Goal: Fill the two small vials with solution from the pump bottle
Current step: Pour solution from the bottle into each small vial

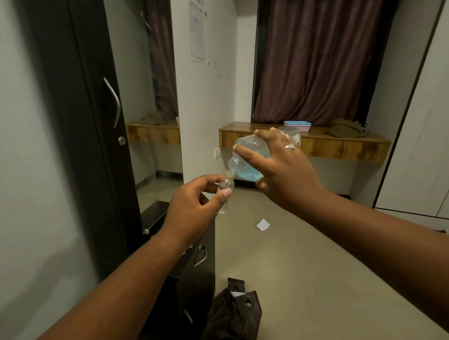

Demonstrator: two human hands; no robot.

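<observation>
Bottle (pixel 254 155) tipped neck-down-left in right hand (pixel 282 166), upright vial (pixel 225 190) pinched in left hand (pixel 194 207)

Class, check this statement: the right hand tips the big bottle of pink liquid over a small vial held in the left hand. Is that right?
Not quite: in the head view the liquid in the bottle is blue, not pink. The right hand does tip it over the vial held in the left hand.
</observation>
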